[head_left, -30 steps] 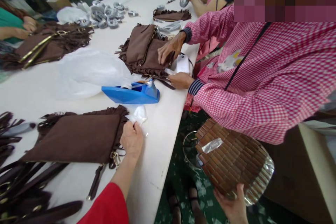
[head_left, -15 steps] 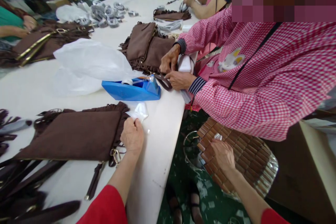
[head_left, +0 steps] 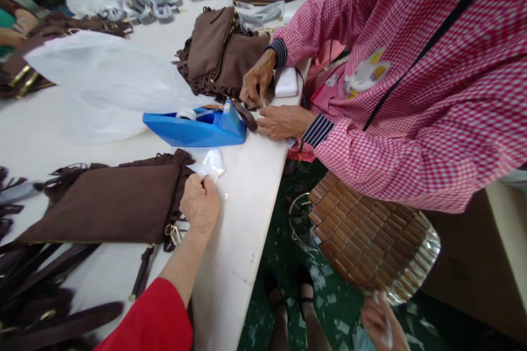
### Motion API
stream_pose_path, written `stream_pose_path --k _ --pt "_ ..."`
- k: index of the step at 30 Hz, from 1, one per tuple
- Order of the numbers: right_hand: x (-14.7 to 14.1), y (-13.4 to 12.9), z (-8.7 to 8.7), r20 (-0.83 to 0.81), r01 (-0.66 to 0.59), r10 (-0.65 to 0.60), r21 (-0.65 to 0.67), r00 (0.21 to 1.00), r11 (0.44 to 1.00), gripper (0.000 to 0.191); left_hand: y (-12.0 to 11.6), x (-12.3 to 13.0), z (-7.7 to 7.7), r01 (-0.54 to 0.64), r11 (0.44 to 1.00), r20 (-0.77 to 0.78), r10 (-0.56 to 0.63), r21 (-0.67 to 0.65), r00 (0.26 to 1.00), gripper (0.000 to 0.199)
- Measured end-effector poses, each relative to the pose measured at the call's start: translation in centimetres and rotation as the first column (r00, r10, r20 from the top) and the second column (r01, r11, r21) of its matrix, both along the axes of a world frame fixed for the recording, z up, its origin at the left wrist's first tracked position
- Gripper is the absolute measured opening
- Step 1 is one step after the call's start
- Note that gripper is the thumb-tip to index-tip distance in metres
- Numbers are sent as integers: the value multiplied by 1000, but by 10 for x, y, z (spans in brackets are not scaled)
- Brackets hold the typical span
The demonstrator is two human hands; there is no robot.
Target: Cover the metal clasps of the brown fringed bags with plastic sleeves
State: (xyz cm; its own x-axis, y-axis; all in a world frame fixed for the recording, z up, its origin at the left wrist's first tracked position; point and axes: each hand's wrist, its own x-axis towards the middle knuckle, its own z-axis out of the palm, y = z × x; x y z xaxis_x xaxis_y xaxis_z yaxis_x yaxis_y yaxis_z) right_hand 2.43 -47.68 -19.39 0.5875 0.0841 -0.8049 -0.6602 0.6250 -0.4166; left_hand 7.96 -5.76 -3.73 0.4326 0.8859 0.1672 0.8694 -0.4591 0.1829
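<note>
My left hand (head_left: 200, 204) is closed on a piece of white wrapping (head_left: 213, 163) at the right edge of a brown fringed bag (head_left: 107, 203), which lies flat on the white table. A metal clip (head_left: 174, 235) hangs from the bag's near right corner. Low in the view, over the floor beyond the stool's near edge, my right hand (head_left: 381, 321) has its fingers bent round a thin, whitish, blurred strip. Just beyond my left hand stands a blue tape dispenser (head_left: 195, 127).
Dark straps (head_left: 61, 285) lie at the near left. Clear plastic (head_left: 111, 88) spreads behind the dispenser. A person in a checked sleeve (head_left: 370, 164) handles a strap by another brown bag (head_left: 247, 60). A brown-tiled stool seat (head_left: 366, 230) stands right of the table (head_left: 230, 263).
My right hand has moved from over the stool seat down toward the bottom edge. My left hand stays at the white wrapping. The view has shifted slightly.
</note>
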Motion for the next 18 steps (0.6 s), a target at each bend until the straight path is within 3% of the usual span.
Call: stream_pose_path --k 3,9,15,18 --pt "12 5 -19 -46 128 -123 126 991 984 41 1 0 -3 -3 999 2 3 35 1000 16" --pt "-3 8 -42 -112 276 -254 283 961 919 37 6 -2 -8 38 995 68 -44 90 997 16" --pt "-11 12 -37 -183 298 -247 351 952 888 34 8 -2 -10 74 989 79 -84 126 993 13" --pt "-37 -4 -32 -221 302 -238 331 946 894 33 9 -2 -10 78 988 77 -89 136 993 13"
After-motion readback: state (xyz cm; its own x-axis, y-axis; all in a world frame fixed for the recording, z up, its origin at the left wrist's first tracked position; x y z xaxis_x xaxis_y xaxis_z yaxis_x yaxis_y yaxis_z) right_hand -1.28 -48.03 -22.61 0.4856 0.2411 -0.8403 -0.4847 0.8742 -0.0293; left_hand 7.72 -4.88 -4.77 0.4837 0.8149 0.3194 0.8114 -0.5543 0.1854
